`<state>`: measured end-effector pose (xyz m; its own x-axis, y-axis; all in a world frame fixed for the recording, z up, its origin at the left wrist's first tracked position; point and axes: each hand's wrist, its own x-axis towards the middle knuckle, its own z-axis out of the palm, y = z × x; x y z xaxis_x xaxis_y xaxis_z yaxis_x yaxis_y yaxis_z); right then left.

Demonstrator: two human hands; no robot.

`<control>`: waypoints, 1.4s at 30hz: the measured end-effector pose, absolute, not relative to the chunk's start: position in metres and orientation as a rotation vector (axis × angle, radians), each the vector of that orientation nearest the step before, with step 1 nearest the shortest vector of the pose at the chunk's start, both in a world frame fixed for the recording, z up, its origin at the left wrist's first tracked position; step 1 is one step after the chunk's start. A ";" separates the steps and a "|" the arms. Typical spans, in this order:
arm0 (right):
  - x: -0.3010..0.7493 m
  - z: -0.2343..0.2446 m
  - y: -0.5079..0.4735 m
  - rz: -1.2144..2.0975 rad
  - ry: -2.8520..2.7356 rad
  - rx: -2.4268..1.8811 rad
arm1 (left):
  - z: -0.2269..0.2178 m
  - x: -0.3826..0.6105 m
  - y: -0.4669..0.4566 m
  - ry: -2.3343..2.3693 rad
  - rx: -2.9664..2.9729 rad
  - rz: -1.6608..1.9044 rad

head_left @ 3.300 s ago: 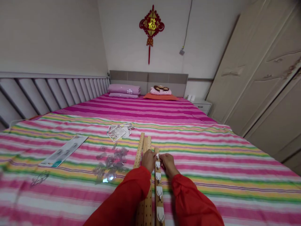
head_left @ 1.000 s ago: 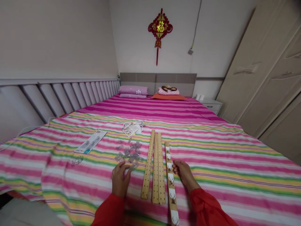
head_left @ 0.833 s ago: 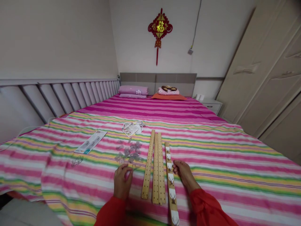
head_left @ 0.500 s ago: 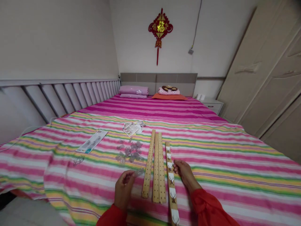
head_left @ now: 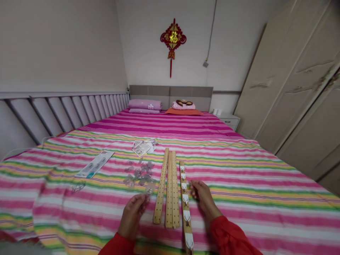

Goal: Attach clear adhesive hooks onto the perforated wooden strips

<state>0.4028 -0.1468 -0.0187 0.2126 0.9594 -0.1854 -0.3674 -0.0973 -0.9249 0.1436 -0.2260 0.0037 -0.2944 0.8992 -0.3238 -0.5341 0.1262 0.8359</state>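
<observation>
My left hand is closed, thumb and finger pinching a clear plastic hook at the front edge of a loose pile of similar clear pieces. My right hand is held just right of a narrow wooden strip that carries a row of white hooks. Its fingers are drawn together, and whatever they may hold is hidden. Between my hands lie three perforated wooden strips, one on the left and a pair side by side.
Everything lies on a striped bedspread. Left of the pile are a blister card and some thin wire-like pieces. Papers or packaging lie farther back. A railing borders the bed's left side; folded bedding sits by the headboard.
The view has swung slightly right. My left hand has turned the clear hook from pointing sideways to pointing forward, nearer the pile. My right hand stands slightly farther from the hook strip.
</observation>
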 end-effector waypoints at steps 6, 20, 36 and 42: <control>0.381 0.017 -0.184 1.428 -0.923 -0.992 | 0.030 0.161 -0.235 1.334 1.297 1.598; 0.358 0.040 -0.223 1.668 -0.874 -0.761 | 0.044 0.180 -0.245 1.264 2.694 1.718; 0.377 0.043 -0.234 0.943 -1.534 -0.880 | 0.047 0.193 -0.240 1.152 2.935 1.176; 0.386 0.030 -0.228 1.365 -1.110 -0.813 | 0.054 0.187 -0.235 1.158 3.022 1.172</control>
<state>0.3862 -0.2276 0.0301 -0.1198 0.9838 0.1331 -0.3303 0.0870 -0.9399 0.1872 -0.2349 0.0542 0.5519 0.4772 0.6839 0.6784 -0.7338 -0.0355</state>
